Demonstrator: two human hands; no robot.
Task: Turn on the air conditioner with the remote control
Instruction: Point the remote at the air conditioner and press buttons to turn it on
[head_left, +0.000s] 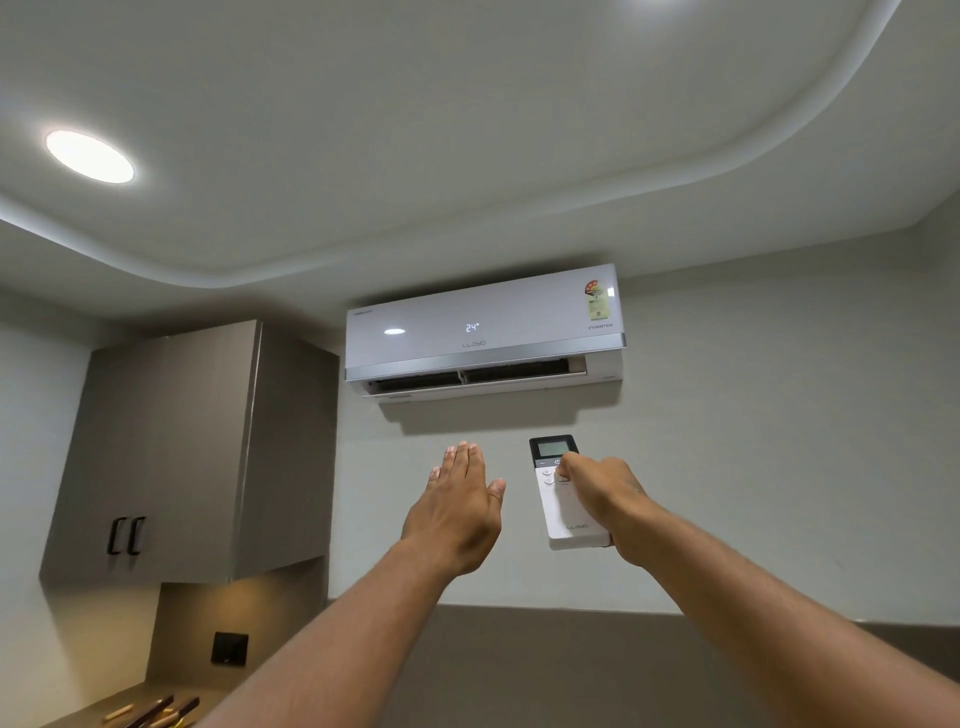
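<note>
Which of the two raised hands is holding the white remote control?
The right hand grips the white remote control, thumb on its upper buttons. The left hand is open, flat and empty, raised beneath the white wall-mounted air conditioner.

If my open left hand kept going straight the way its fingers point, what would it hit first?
Probably the pale wall just under the white wall-mounted air conditioner; nothing shows between it and the left hand, though depth is unclear.

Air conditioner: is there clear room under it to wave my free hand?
Yes. Bare wall lies below the air conditioner, between the cabinet and the remote control; the open left hand is there. Crowded on the right, where the right hand grips the remote.
</note>
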